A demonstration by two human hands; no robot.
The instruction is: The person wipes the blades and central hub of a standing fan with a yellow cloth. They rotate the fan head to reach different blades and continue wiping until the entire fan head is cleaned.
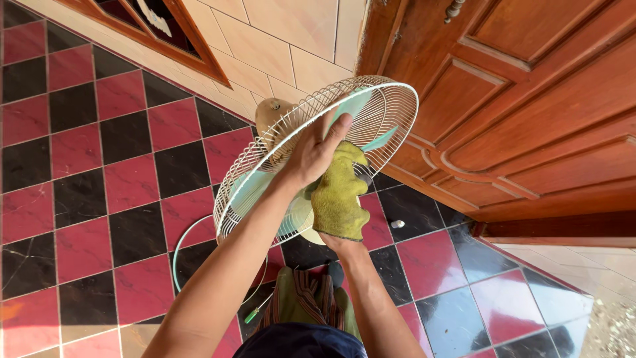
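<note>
- Glossy floor [86, 199] of red and black squares, set diagonally.
- Carved wooden door [530, 99] stands right of the floor.
- Cream tiled wall [285, 40] left of the door.
- Wooden window frame [192, 40] further left.

Bare forearms, dark blue shorts [301, 341]
</note>
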